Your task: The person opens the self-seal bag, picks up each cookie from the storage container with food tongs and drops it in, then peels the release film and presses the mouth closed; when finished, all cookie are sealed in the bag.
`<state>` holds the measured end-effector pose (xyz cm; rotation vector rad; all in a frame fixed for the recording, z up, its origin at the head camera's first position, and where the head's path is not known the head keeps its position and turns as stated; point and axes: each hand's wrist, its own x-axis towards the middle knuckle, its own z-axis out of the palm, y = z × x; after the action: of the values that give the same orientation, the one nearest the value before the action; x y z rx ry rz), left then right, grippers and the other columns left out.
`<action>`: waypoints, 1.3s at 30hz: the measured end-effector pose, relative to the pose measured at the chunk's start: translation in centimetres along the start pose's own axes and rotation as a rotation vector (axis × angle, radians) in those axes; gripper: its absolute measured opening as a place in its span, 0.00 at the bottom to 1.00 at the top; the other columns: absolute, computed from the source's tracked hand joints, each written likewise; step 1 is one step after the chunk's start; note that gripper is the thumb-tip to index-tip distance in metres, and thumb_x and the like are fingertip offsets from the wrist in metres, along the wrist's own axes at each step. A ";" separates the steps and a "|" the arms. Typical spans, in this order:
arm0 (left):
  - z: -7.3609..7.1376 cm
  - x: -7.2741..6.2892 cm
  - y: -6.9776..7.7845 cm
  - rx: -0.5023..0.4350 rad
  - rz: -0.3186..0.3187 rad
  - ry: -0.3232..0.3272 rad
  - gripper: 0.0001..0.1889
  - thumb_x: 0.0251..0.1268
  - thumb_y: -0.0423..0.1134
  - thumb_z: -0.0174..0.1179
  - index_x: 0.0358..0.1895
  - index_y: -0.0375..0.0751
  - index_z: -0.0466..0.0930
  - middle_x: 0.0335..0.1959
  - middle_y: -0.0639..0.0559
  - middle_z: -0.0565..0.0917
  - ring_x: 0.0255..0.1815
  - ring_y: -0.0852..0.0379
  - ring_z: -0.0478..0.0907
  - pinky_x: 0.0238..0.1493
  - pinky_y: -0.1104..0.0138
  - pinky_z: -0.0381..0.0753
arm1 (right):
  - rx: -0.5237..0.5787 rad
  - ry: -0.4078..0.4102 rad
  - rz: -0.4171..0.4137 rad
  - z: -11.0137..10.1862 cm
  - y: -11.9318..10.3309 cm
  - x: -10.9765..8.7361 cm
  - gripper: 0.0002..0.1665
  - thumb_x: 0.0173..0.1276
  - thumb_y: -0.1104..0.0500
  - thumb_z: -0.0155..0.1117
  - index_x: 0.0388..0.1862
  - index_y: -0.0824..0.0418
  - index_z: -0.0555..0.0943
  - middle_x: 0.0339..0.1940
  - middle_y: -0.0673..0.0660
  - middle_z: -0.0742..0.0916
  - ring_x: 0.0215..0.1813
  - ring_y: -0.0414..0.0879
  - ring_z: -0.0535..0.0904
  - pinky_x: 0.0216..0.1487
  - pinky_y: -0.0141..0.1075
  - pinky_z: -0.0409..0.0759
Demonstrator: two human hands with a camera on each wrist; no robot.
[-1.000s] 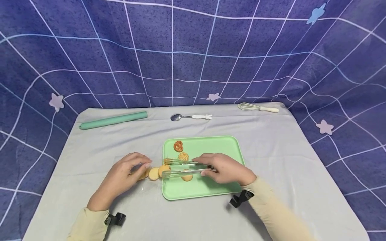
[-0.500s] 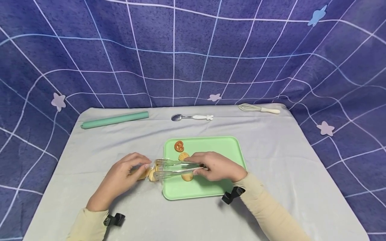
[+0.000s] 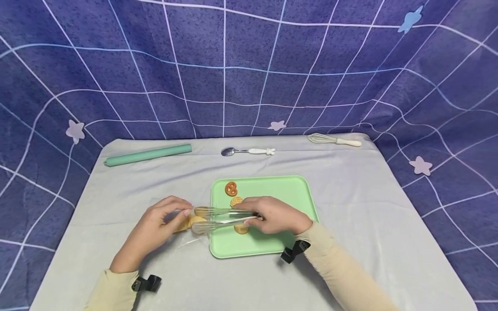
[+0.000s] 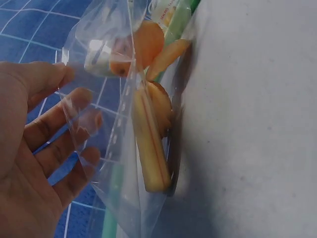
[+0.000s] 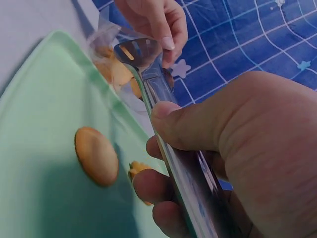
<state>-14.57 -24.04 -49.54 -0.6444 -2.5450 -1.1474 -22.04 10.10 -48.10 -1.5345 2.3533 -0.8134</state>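
My left hand (image 3: 161, 220) holds the edge of a clear plastic bag (image 4: 111, 144), left of the tray, with thumb and fingertips at its mouth. Inside the bag lie several cookies (image 4: 149, 44) and a pale yellow bar with a red line (image 4: 152, 148). My right hand (image 3: 276, 214) grips metal tongs (image 3: 229, 211), thumb on one arm and fingers round the other. The slotted heads of the tongs are apart and reach left past the tray's edge to the bag's mouth, overlapping the cookies there in the head view.
Under the tongs lies a light green tray (image 3: 288, 190) bearing a pretzel cookie (image 3: 231, 188), a swirl cookie (image 3: 236, 201) and a round cookie (image 5: 96, 156). Along the back are a green roll (image 3: 148, 155), a spoon (image 3: 249, 151) and a whisk (image 3: 334, 140).
My right hand has moved left with the tongs, taking their heads from over the tray's left edge to the bag's mouth. My left hand stays nearly in place.
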 end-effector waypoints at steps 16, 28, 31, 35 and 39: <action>-0.3 -0.1 0.0 -0.009 -0.016 0.010 0.07 0.69 0.33 0.68 0.45 0.48 0.89 0.48 0.64 0.83 0.54 0.61 0.79 0.56 0.76 0.72 | 0.003 -0.007 0.001 -0.1 -0.3 0.5 0.27 0.71 0.59 0.68 0.69 0.56 0.78 0.58 0.49 0.84 0.48 0.41 0.81 0.56 0.33 0.77; 0.1 0.0 -0.2 0.006 0.000 0.012 0.10 0.67 0.33 0.69 0.46 0.55 0.88 0.48 0.64 0.83 0.54 0.60 0.79 0.60 0.76 0.69 | -0.072 0.062 0.159 -2.4 1.0 -7.2 0.32 0.73 0.54 0.67 0.73 0.56 0.73 0.58 0.50 0.83 0.36 0.36 0.75 0.44 0.36 0.78; 0.4 0.1 -0.3 0.003 0.008 0.013 0.09 0.67 0.32 0.69 0.46 0.51 0.88 0.48 0.64 0.83 0.53 0.60 0.79 0.60 0.77 0.69 | -0.102 0.072 0.194 -2.6 1.1 -8.7 0.32 0.73 0.54 0.68 0.74 0.56 0.73 0.59 0.49 0.83 0.34 0.34 0.75 0.43 0.35 0.78; 0.6 0.3 -0.3 -0.002 0.024 0.012 0.07 0.67 0.31 0.69 0.45 0.46 0.89 0.48 0.63 0.83 0.53 0.60 0.80 0.60 0.77 0.69 | -0.109 0.066 0.197 -2.6 1.0 -9.8 0.32 0.72 0.55 0.68 0.73 0.56 0.73 0.59 0.49 0.83 0.32 0.33 0.75 0.41 0.34 0.78; 0.6 0.4 -0.1 -0.004 0.036 0.010 0.07 0.67 0.32 0.68 0.44 0.46 0.89 0.47 0.63 0.84 0.52 0.60 0.80 0.59 0.76 0.70 | -0.133 0.062 0.173 -2.3 0.8 -10.1 0.32 0.70 0.55 0.70 0.71 0.59 0.75 0.57 0.50 0.83 0.32 0.33 0.74 0.41 0.34 0.78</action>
<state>-15.03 -23.51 -49.87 -0.6807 -2.5130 -1.1416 -19.32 20.16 -47.80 -1.3466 2.5887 -0.6858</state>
